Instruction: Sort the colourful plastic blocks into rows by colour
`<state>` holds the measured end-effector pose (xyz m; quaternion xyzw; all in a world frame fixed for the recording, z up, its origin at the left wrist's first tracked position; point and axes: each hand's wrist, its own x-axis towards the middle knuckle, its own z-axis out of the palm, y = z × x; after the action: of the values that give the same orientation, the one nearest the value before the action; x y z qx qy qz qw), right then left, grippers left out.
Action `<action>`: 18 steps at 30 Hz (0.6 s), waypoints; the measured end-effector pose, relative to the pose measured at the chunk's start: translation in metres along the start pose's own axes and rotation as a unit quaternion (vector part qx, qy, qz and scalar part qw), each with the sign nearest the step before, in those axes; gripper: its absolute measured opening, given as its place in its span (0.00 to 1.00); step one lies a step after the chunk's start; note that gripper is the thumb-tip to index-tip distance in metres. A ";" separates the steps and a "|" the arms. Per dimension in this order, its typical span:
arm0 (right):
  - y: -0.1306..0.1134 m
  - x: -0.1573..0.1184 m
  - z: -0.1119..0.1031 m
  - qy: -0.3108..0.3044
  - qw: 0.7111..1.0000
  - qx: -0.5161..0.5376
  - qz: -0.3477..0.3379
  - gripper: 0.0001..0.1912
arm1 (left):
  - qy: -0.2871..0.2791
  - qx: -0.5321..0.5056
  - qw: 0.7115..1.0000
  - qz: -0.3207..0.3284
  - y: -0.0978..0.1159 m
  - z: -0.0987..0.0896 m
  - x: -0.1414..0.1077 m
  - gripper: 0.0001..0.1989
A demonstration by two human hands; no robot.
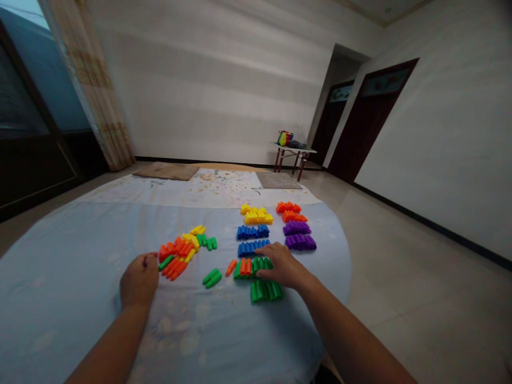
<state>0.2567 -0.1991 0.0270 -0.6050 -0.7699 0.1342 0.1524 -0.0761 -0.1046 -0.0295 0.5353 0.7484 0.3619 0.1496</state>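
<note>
My right hand [282,265] reaches over the green pieces [266,290], its fingers apart at the right end of a green row with orange pieces [245,266] on it. At the left, my left hand [139,280] is beside a loose pile of orange pieces [175,260], its fingers curled; what they hold, if anything, is hidden. Yellow pieces [192,240] and small green pieces [212,278] lie near the pile. Behind my right hand are rows of blue pieces [253,232] and yellow pieces [258,216]. Purple rows [300,242] and orange rows [288,207] are further right.
The round table has a pale blue cloth [80,266]. Two mats, a brown one [166,171] and a grey one [278,180], lie at its far side. Beyond it stands a small table [306,150] with a colourful bag [285,138].
</note>
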 end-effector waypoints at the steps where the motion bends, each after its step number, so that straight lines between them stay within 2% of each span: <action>1: -0.003 0.002 0.001 0.006 1.000 0.000 -0.007 0.28 | 0.001 0.001 1.000 -0.001 0.000 0.000 0.000 0.20; 8: -0.024 0.017 0.014 -0.025 0.999 -0.017 -0.044 0.25 | -0.009 0.009 1.000 -0.002 0.003 -0.002 -0.001 0.20; 11: -0.024 0.017 0.010 -0.004 0.999 0.011 -0.047 0.23 | -0.012 0.008 1.000 0.001 0.004 -0.005 -0.002 0.20; 14: -0.011 0.018 -0.002 0.054 0.996 0.049 -0.044 0.25 | -0.014 0.019 1.000 -0.004 0.002 -0.006 0.000 0.22; 18: 0.029 0.025 -0.023 0.127 0.989 0.073 -0.030 0.26 | -0.023 0.039 0.999 0.000 -0.008 -0.001 0.007 0.25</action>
<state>0.2860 -0.1675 0.0389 -0.5810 -0.7502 0.1077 0.2967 -0.0850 -0.0998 -0.0338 0.5485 0.7586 0.3201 0.1457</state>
